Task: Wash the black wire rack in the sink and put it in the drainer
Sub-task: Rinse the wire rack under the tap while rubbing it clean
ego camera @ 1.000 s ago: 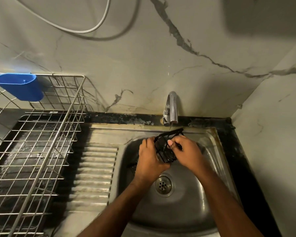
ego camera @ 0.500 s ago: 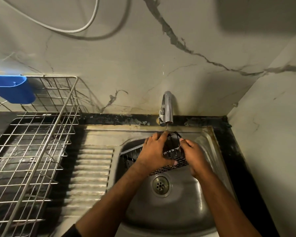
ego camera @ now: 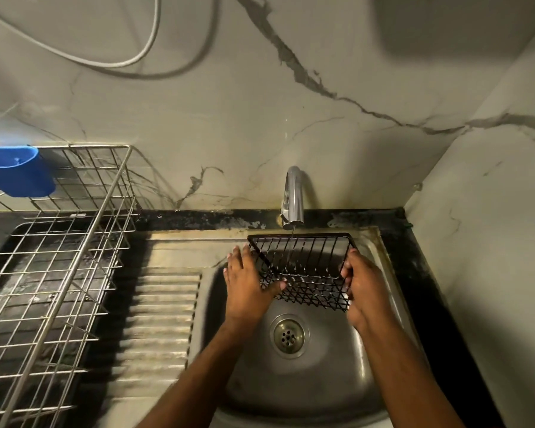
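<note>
Black wire rack (ego camera: 306,267) under tap (ego camera: 293,197); right hand (ego camera: 363,291) fingers clamped, left hand (ego camera: 247,284) fingers flat.

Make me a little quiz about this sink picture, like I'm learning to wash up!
1. True or false: the black wire rack is already in the drainer.
2. What hangs on the drainer's back corner? A) a blue cup B) a red sponge C) a green bottle
3. Fill in: a thin stream of water falls from the ____ onto the rack.

Key:
1. False. The left hand and right hand hold it over the sink.
2. A.
3. Tap.
</note>
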The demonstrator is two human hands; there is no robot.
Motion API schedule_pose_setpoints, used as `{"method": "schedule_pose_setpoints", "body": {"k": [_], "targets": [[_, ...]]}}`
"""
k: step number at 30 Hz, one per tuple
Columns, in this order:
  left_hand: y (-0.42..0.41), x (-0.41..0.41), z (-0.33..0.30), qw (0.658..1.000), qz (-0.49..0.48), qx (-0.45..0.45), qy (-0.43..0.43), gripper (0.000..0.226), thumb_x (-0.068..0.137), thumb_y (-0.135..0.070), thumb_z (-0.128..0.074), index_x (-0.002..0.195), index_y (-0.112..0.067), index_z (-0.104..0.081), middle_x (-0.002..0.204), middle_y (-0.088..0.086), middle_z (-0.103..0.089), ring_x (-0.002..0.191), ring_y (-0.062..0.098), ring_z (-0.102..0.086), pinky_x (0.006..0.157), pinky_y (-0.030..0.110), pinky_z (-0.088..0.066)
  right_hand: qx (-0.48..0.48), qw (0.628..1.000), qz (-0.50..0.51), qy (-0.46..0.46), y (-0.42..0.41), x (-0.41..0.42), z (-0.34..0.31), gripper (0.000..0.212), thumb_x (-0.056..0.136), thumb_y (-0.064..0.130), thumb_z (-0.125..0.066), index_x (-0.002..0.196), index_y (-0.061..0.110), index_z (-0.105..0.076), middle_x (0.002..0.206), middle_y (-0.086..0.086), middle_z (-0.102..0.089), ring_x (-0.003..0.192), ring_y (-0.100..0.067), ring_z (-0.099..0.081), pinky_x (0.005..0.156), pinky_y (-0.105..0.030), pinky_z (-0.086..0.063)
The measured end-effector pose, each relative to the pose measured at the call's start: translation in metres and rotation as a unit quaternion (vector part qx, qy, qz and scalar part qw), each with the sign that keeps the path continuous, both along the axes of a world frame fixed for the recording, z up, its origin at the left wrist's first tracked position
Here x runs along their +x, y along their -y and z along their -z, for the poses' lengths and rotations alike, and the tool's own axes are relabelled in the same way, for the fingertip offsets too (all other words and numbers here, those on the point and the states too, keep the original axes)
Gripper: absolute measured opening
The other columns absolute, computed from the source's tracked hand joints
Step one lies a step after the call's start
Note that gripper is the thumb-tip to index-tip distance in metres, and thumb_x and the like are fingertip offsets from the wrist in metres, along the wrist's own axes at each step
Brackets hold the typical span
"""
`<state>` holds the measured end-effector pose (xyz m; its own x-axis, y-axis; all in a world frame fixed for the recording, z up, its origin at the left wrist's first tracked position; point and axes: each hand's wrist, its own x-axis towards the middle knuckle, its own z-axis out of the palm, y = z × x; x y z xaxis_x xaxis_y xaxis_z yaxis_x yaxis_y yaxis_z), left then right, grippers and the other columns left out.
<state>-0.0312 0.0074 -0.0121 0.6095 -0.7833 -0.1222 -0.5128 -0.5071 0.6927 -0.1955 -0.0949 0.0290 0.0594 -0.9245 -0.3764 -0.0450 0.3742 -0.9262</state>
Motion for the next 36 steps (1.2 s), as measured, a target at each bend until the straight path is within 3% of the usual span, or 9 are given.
{"method": "schedule_pose_setpoints", "body": {"k": [6, 10, 14, 19, 22, 24, 27, 32, 36], "targets": [[-0.011, -0.002, 0.01, 0.995, -0.042, -0.042, -0.077, 0.099, 0.083, -0.042, -0.081, 0.157, -0.009, -0.025, 0.162, 0.016, -0.028, 0.152, 0.031, -0.023, 0.123, 0.045, -0.027, 0.019, 1.0, 0.004, 0.008, -0.001, -0.007, -0.013, 0.041, 0.099, 0.033, -0.048, 0.06, 0.023, -0.049, 0.051, 0.008, -0.05, 0.054, -0.009, -0.035, 0.054, -0.026, -0.023], [-0.013, -0.012, 0.009, 0.981, -0.095, -0.064, -0.154, 0.102, 0.087, -0.044, -0.076, 0.16, -0.005, -0.016, 0.164, 0.019, -0.025, 0.152, 0.031, -0.023, 0.124, 0.042, -0.024, 0.021, 1.0, 0.011, 0.019, -0.009, -0.011, -0.023, 0.04, 0.1, 0.034, -0.048, 0.061, 0.023, -0.049, 0.053, 0.007, -0.05, 0.053, -0.008, -0.035, 0.052, -0.025, -0.024], [-0.017, -0.017, 0.009, 0.953, -0.104, -0.066, -0.278, 0.1, 0.08, -0.066, -0.066, 0.157, -0.015, -0.029, 0.159, 0.013, -0.041, 0.143, 0.03, -0.043, 0.117, 0.051, -0.038, 0.056, 0.995, 0.039, 0.066, -0.014, -0.022, -0.028, 0.039, 0.099, 0.035, -0.049, 0.062, 0.023, -0.05, 0.056, 0.007, -0.049, 0.052, -0.008, -0.033, 0.051, -0.027, -0.022], [-0.02, -0.03, 0.008, 0.929, -0.052, -0.099, -0.353, 0.093, 0.09, -0.053, -0.068, 0.162, -0.018, -0.02, 0.165, 0.008, -0.03, 0.146, 0.026, -0.039, 0.119, 0.043, -0.035, 0.05, 0.997, 0.039, 0.051, -0.019, -0.035, -0.039, 0.035, 0.098, 0.032, -0.049, 0.065, 0.024, -0.051, 0.06, 0.004, -0.05, 0.055, -0.009, -0.035, 0.053, -0.029, -0.024], [-0.019, -0.036, 0.011, 0.923, -0.054, -0.105, -0.365, 0.081, 0.093, -0.048, -0.067, 0.157, -0.014, -0.03, 0.155, 0.006, -0.043, 0.14, 0.022, -0.045, 0.114, 0.035, -0.038, 0.024, 0.999, 0.02, 0.016, -0.021, -0.04, -0.048, 0.032, 0.097, 0.029, -0.048, 0.066, 0.024, -0.051, 0.059, 0.004, -0.051, 0.055, -0.009, -0.035, 0.055, -0.03, -0.025], [-0.018, -0.04, 0.01, 0.927, -0.052, -0.099, -0.358, 0.057, 0.092, -0.047, -0.065, 0.14, -0.02, -0.047, 0.136, 0.001, -0.059, 0.125, 0.017, -0.056, 0.102, 0.031, -0.043, -0.005, 1.0, -0.001, -0.003, -0.022, -0.042, -0.053, 0.033, 0.099, 0.028, -0.048, 0.067, 0.02, -0.053, 0.061, 0.002, -0.051, 0.054, -0.009, -0.036, 0.055, -0.029, -0.027], [-0.015, -0.044, 0.007, 0.927, -0.046, -0.084, -0.362, 0.027, 0.098, -0.039, -0.063, 0.118, -0.026, -0.05, 0.107, -0.012, -0.062, 0.103, 0.007, -0.06, 0.092, 0.029, -0.042, -0.052, 0.996, -0.056, -0.036, -0.022, -0.039, -0.057, 0.035, 0.101, 0.033, -0.049, 0.08, 0.009, -0.063, 0.068, 0.0, -0.057, 0.06, -0.008, -0.044, 0.057, -0.026, -0.033], [-0.015, -0.044, 0.004, 0.933, -0.014, -0.089, -0.349, 0.034, 0.098, -0.029, -0.067, 0.128, -0.015, -0.06, 0.12, -0.003, -0.069, 0.116, 0.014, -0.065, 0.09, 0.022, -0.049, -0.119, 0.972, -0.178, -0.096, -0.015, -0.014, -0.061, 0.021, 0.099, 0.026, -0.057, 0.095, 0.009, -0.069, 0.087, 0.002, -0.07, 0.078, -0.006, -0.061, 0.068, -0.021, -0.044], [-0.023, -0.04, 0.001, 0.928, 0.012, -0.094, -0.36, 0.038, 0.097, -0.025, -0.068, 0.133, -0.028, -0.056, 0.128, -0.006, -0.068, 0.115, 0.006, -0.064, 0.091, 0.016, -0.053, -0.154, 0.95, -0.223, -0.155, -0.003, 0.008, -0.059, 0.019, 0.093, 0.014, -0.065, 0.111, 0.014, -0.07, 0.103, 0.005, -0.072, 0.098, -0.006, -0.065, 0.087, -0.024, -0.051]]}}
